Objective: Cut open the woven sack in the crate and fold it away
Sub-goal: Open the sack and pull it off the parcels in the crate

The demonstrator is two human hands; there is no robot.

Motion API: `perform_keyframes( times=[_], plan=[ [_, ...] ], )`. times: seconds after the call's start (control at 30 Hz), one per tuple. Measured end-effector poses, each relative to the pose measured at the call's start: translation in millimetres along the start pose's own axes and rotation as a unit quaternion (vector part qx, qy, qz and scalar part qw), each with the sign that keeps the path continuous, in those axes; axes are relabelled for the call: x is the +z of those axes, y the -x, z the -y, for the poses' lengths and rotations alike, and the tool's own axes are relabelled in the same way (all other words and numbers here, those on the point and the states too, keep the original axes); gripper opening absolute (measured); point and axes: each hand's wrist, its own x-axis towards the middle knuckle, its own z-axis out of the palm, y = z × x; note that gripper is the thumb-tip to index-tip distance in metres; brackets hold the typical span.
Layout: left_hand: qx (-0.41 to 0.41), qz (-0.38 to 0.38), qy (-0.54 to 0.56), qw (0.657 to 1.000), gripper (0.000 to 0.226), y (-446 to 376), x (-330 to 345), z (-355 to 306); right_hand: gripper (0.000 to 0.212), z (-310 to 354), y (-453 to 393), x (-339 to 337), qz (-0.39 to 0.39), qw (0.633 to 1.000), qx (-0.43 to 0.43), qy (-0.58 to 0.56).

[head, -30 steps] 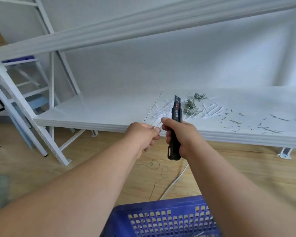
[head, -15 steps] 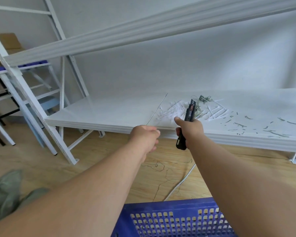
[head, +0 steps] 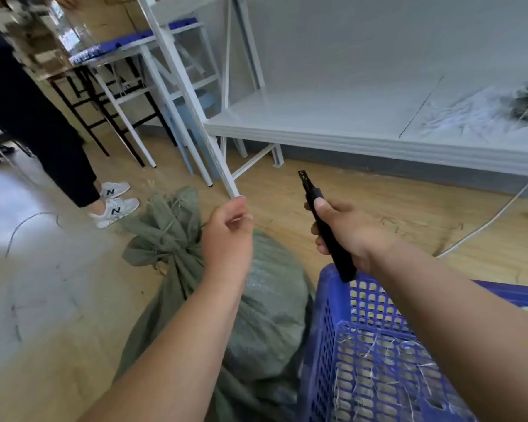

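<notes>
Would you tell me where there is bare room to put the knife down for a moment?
The white shelf is bare from its left end to the seam; right of the seam, scraps crowd it. The floor strip between shelf and blue crate is open apart from a white cable.

Both forearms reach forward, bare. The left hand (head: 226, 236) is raised with its fingers curled and thumb against the fingertips; whether it pinches anything is unclear. The right hand (head: 345, 233) grips a black knife (head: 326, 226), thumb along its top.
</notes>
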Motion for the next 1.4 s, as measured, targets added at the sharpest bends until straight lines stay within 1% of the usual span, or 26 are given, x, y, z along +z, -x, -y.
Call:
perform_keyframes(
  times=[0.03, 0.1, 0.13, 0.17, 0.2, 0.23, 0.27, 0.33, 0.4, 0.47, 0.5, 0.53, 0.57, 0.6, 0.63, 0.7, 0.77, 0.83, 0.9, 0.97, 1.03, 1.1, 1.13, 1.23, 1.3, 1.4],
  plan=[
    [0.0, -0.075, 0.007, 0.997, 0.028, -2, -25, 12, 0.024, -8, 0, 18, 0.014, 1.0, -0.002, 0.014],
    [-0.005, -0.214, -0.001, 0.977, 0.033, -8, -69, 31, 0.021, -22, -3, 49, 0.033, 0.998, -0.012, 0.047],
    [-0.026, -0.259, -0.003, 0.966, 0.039, -15, -86, 40, 0.022, -28, -5, 64, 0.041, 0.997, -0.015, 0.068],
    [-0.07, -0.282, 0.001, 0.957, 0.046, -27, -101, 53, 0.024, -33, -6, 78, 0.05, 0.995, -0.018, 0.087],
    [-0.135, -0.282, 0.019, 0.95, 0.055, -39, -112, 63, 0.026, -37, -7, 90, 0.058, 0.993, -0.02, 0.102],
    [-0.217, -0.258, 0.057, 0.94, 0.066, -52, -121, 71, 0.029, -39, -7, 101, 0.068, 0.991, -0.021, 0.111],
    [-0.292, -0.212, 0.102, 0.927, 0.074, -64, -127, 79, 0.031, -41, -6, 110, 0.078, 0.99, -0.019, 0.112],
    [-0.371, -0.091, 0.154, 0.911, 0.081, -81, -132, 88, 0.036, -41, -3, 123, 0.091, 0.993, 0.005, 0.073],
    [-0.394, -0.023, 0.153, 0.906, 0.07, -92, -129, 92, 0.035, -37, 5, 130, 0.093, 0.994, 0.054, 0.012],
    [-0.398, 0.033, 0.148, 0.905, 0.051, -96, -121, 87, 0.033, -35, 12, 132, 0.09, 0.993, 0.078, -0.002],
    [-0.398, 0.062, 0.144, 0.904, 0.053, -99, -117, 86, 0.033, -35, 15, 133, 0.085, 0.993, 0.08, 0.009],
    [-0.391, 0.082, 0.142, 0.906, 0.063, -102, -112, 86, 0.034, -36, 17, 131, 0.078, 0.994, 0.077, 0.027],
    [-0.374, 0.076, 0.116, 0.917, 0.075, -106, -104, 90, 0.033, -37, 19, 129, 0.066, 0.994, 0.075, 0.042],
    [-0.338, 0.058, 0.081, 0.936, 0.078, -110, -96, 92, 0.031, -39, 20, 126, 0.05, 0.995, 0.074, 0.053],
    [-0.279, 0.037, 0.043, 0.958, 0.072, -110, -87, 88, 0.026, -40, 21, 121, 0.032, 0.995, 0.076, 0.055],
    [-0.18, 0.024, -0.036, 0.983, 0.054, -105, -71, 78, 0.015, -39, 25, 107, -0.005, 0.995, 0.086, 0.051],
    [-0.126, 0.038, -0.094, 0.987, 0.049, -101, -55, 71, 0.005, -36, 32, 89, -0.033, 0.994, 0.098, 0.035],
    [-0.091, 0.055, -0.151, 0.983, 0.048, -94, -40, 63, 0.012, -30, 41, 71, -0.05, 0.994, 0.092, -0.006],
    [-0.049, 0.085, -0.211, 0.972, 0.046, -84, -22, 54, 0.024, -25, 51, 52, -0.073, 0.994, 0.068, -0.043],
    [0.017, 0.121, -0.249, 0.961, 0.042, -69, -1, 43, 0.031, -19, 61, 36, -0.102, 0.992, 0.043, -0.063],
    [0.065, 0.17, -0.29, 0.939, 0.041, -50, 19, 35, 0.034, -12, 69, 22, -0.123, 0.987, 0.013, -0.104],
    [0.107, 0.203, -0.33, 0.916, 0.037, -31, 37, 32, 0.033, -4, 75, 9, -0.127, 0.979, -0.017, -0.158],
    [0.136, 0.208, -0.344, 0.906, 0.032, -24, 44, 32, 0.031, -1, 78, 3, -0.122, 0.979, -0.028, -0.159],
    [0.205, 0.213, -0.375, 0.879, 0.023, -7, 58, 37, 0.033, 3, 84, -12, -0.114, 0.988, -0.045, -0.096],
    [0.246, 0.23, -0.398, 0.853, 0.029, 6, 67, 40, 0.032, 1, 84, -16, -0.118, 0.989, -0.059, -0.07],
    [0.304, 0.283, -0.436, 0.798, 0.052, 30, 75, 48, 0.031, -3, 79, -16, -0.107, 0.99, -0.047, -0.084]
  ],
)
